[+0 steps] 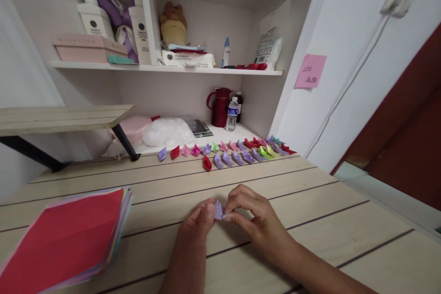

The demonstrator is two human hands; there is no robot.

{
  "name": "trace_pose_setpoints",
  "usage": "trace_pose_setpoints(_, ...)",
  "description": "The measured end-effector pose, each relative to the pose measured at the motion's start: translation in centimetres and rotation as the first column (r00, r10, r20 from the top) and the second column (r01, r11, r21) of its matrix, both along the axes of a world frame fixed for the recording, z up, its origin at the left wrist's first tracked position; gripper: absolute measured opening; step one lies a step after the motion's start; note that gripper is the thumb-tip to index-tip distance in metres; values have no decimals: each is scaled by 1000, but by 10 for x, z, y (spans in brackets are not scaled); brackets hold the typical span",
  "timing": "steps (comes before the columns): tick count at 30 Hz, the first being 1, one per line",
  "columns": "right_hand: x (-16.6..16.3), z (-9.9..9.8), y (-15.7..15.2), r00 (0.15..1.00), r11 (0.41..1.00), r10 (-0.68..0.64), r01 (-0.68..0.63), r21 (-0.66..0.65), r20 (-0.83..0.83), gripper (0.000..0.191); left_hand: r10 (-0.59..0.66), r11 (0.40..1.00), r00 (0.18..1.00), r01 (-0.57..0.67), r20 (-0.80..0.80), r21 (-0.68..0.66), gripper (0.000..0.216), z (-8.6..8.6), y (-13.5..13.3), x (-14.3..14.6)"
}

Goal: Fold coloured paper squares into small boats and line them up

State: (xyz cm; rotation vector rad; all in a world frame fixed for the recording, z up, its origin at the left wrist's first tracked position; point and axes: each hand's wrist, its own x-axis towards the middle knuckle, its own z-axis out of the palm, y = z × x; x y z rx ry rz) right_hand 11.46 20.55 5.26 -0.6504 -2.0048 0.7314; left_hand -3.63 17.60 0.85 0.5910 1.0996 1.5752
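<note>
A small lilac folded paper boat (218, 211) is held between both hands, just over the slatted wooden table (275, 248). My left hand (200, 220) grips its left side, with the thumb toward me. The fingertips of my right hand (250, 209) pinch its right end. Part of the boat is covered by the fingers. Beyond the hands, finished-looking paper boats in red, pink, lilac, green and yellow stand in two rows, among them a red boat (207, 163) and a lilac boat (218, 161) at the front.
A stack of coloured paper (69, 234), red on top, lies at the left. A small raised wooden stand (62, 117) is behind it. Against the back are a plastic bag (168, 132), a dark red jug (220, 106) and a water bottle (232, 115), under a white shelf (172, 68).
</note>
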Motion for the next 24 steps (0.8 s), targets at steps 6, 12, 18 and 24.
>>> trace_pose_setpoints(6, -2, 1, 3, 997, 989, -15, 4, -147, -72, 9, -41, 999, 998, 40, 41, 33, 51, 7, -6, -1)
trace_pose_setpoints(12, -6, -5, 3, 956, 875, 48, -180, -450, -290, 21, -265, 959, 954, 247, 139, 136, 30, 29, -16, 1)
trace_pose_setpoints(18, -11, -11, 3, 913, 763, 76, -312, -566, -400, 57, -322, 941, 931, 295, 172, 164, 32, 38, -17, -2)
trace_pose_setpoints(24, -11, -7, -4, 961, 827, 72, -207, -524, -266, 60, -309, 948, 935, 288, 174, 132, 31, 36, -17, -1)
